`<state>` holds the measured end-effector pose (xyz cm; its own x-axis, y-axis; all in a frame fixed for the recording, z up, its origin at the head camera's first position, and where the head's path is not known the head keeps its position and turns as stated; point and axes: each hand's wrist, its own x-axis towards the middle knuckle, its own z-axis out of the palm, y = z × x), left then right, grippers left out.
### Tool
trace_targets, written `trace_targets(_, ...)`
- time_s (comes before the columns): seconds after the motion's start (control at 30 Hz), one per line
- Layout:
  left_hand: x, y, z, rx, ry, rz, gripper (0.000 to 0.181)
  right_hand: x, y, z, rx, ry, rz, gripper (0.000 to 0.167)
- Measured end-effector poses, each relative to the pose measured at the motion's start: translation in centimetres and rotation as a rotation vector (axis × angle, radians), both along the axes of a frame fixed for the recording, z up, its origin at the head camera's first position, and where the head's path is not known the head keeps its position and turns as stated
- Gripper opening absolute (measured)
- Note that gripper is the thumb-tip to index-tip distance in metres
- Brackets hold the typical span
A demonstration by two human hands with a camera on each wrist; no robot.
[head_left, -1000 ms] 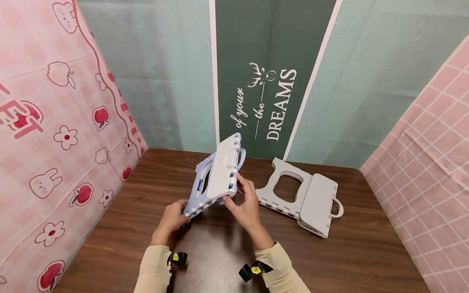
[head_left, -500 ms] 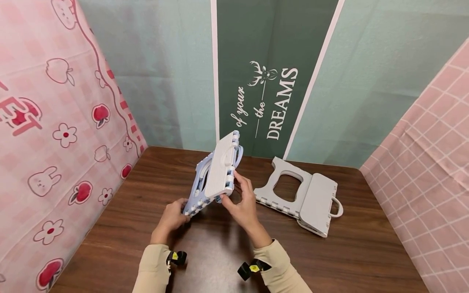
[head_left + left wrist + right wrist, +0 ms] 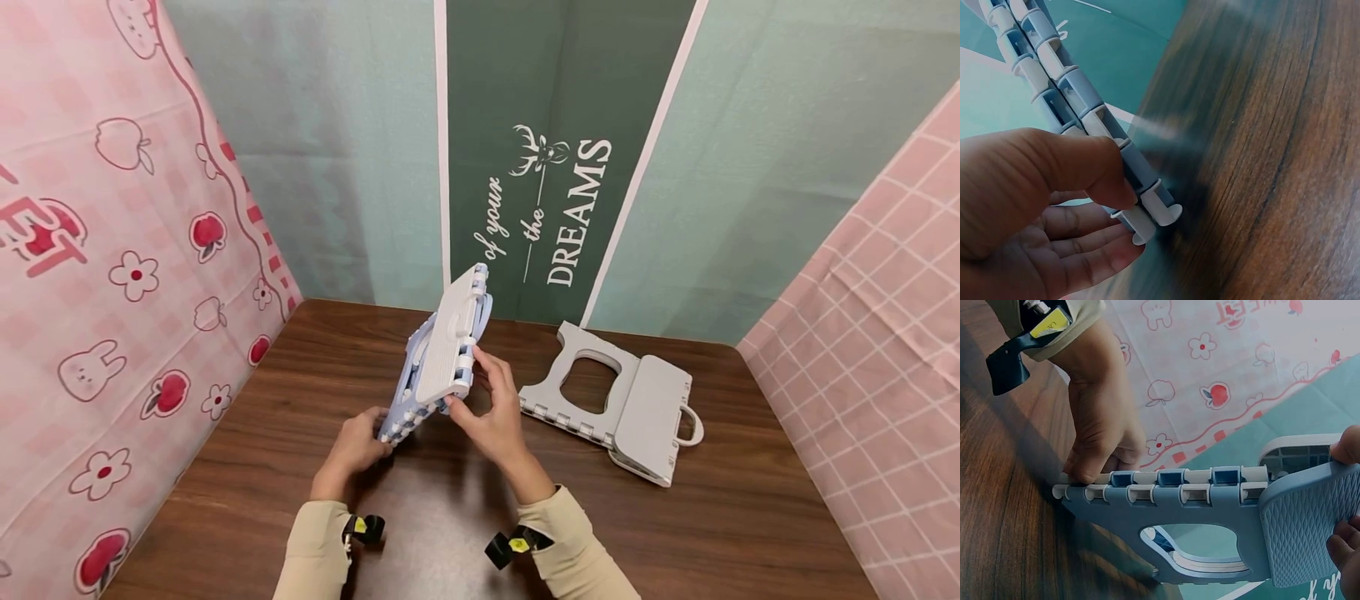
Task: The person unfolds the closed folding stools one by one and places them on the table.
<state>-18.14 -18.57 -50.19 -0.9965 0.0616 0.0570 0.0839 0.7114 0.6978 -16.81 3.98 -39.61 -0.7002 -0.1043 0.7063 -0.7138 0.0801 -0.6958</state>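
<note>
A blue-and-white folding stool (image 3: 447, 340), folded nearly flat, is held tilted above the table in both hands. My left hand (image 3: 357, 446) grips its lower leg end. In the left wrist view the thumb (image 3: 1100, 165) presses on the hinge row, with the fingers (image 3: 1094, 256) behind it. My right hand (image 3: 493, 412) holds the near corner of the seat panel, thumb below and fingers along the hinged edge. In the right wrist view, the blue textured seat half (image 3: 1310, 519) stands slightly apart from the white half (image 3: 1297, 447), with right-hand fingers (image 3: 1342, 547) on it.
A grey folding stool (image 3: 651, 412), folded, lies on the brown wooden table (image 3: 675, 542) to the right, its handle loop pointing right. A green curtain (image 3: 360, 167) hangs behind; pink patterned cloths (image 3: 172, 317) stand at both sides.
The blue-and-white stool has turned slightly, so its seat panel looks narrower, and its right side has shifted left. My right hand has moved left with it; the left hand hardly moves.
</note>
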Motion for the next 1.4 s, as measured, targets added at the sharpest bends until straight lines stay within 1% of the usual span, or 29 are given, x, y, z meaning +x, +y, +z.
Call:
trace_targets(0.07, 0.0, 0.2, 0.0, 0.0, -0.019, 0.007, 0.055, -0.1, 0.1, 0.1, -0.003, -0.009, 0.013, 0.066)
trace_targets(0.23, 0.0, 0.5, 0.1, 0.023, -0.039, 0.013, 0.055, -0.3, 0.1, 0.3, -0.012, -0.026, 0.034, 0.066)
trace_targets(0.37, -0.1, 0.6, -0.2, 0.05, -0.052, 0.005, 0.055, -0.4, 0.1, 0.4, -0.011, -0.038, 0.05, 0.066)
trace_targets(0.5, 0.0, 0.9, -0.3, 0.081, -0.061, -0.002, 0.055, -0.6, 0.1, 0.6, -0.008, -0.035, 0.057, 0.066)
trace_targets(0.6, 0.0, 1.2, -0.4, 0.092, -0.053, -0.009, 0.054, -0.7, 0.0, 0.8, 0.0, -0.026, 0.052, 0.066)
trace_targets(0.73, 0.0, 1.4, -0.3, 0.076, -0.036, -0.019, 0.052, -0.8, -0.1, 1.0, 0.015, -0.021, 0.05, 0.066)
trace_targets(0.87, 0.0, 1.6, -0.2, 0.036, -0.025, -0.014, 0.052, -0.8, -0.2, 1.3, 0.027, -0.014, 0.052, 0.066)
trace_targets(0.93, 0.0, 1.6, -0.1, 0.013, -0.006, -0.017, 0.051, -0.9, -0.2, 1.5, 0.031, -0.009, 0.053, 0.065)
trace_targets(1.07, -0.1, 1.7, -0.3, -0.006, 0.019, -0.019, 0.051, -0.9, -0.3, 1.7, 0.043, -0.003, 0.051, 0.065)
trace_targets(1.3, -0.3, 1.9, -0.7, 0.039, 0.003, -0.026, 0.05, -0.9, -0.4, 2.0, 0.086, -0.009, 0.012, 0.066)
trace_targets(1.4, -0.4, 2.0, -0.7, 0.068, -0.009, -0.024, 0.051, -0.9, -0.5, 2.1, 0.094, -0.005, 0.01, 0.066)
